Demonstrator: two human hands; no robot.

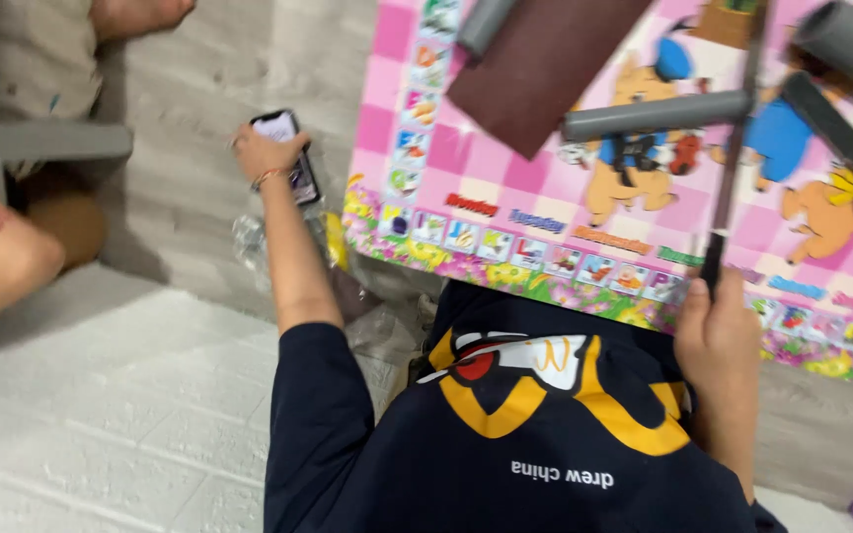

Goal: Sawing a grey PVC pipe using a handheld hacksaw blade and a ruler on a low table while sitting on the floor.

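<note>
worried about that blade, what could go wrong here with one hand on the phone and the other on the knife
The right hand grips a long knife lying across the pink mat among grey pipes; a bump could make it slip or roll a pipe. The left hand holds a phone off to the side, so nothing steadies the mat.

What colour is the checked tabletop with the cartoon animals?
Pink and white checks on the plastic tabletop, seen in the head view.

Grey pipes (656, 115) crowd the table (545, 212); its left side seems open.
</note>
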